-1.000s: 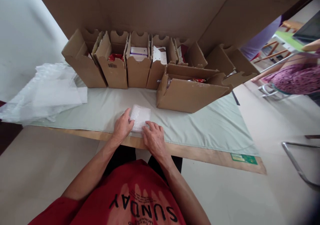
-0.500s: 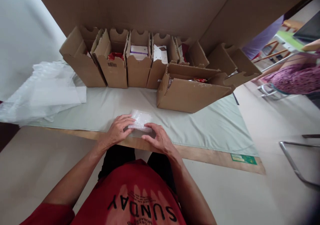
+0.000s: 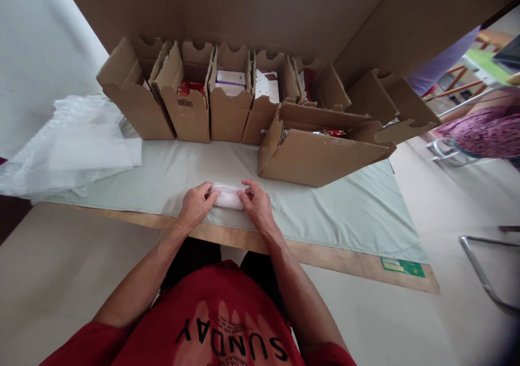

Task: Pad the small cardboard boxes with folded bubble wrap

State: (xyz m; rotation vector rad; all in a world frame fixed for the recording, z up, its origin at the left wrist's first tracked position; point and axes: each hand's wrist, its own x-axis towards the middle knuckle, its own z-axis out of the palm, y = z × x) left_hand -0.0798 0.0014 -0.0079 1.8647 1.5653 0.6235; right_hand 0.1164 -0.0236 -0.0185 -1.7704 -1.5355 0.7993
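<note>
A small white bundle in bubble wrap [image 3: 228, 197] lies near the front edge of the cloth-covered table [image 3: 170, 184]. My left hand [image 3: 199, 202] grips its left end, thumb on top and fingers curled behind. At the opposite end my right hand [image 3: 255, 203] pinches the wrap the same way, thumb toward the middle and index finger raised at the far side. What the wrap encloses cannot be made out.
Several open cardboard boxes [image 3: 231, 114] stand in a row behind, holding small packages. One larger box [image 3: 320, 157] sits crosswise at right. Bubble-wrap sheets [image 3: 89, 146] are heaped at left. Further right are a person's patterned clothing [image 3: 479, 130] and a metal frame [image 3: 479, 268].
The bundle now looks narrower from front to back and more rolled. Both hands have gone from flatter, looser fingers to gripping its two ends, the right one slightly farther forward.
</note>
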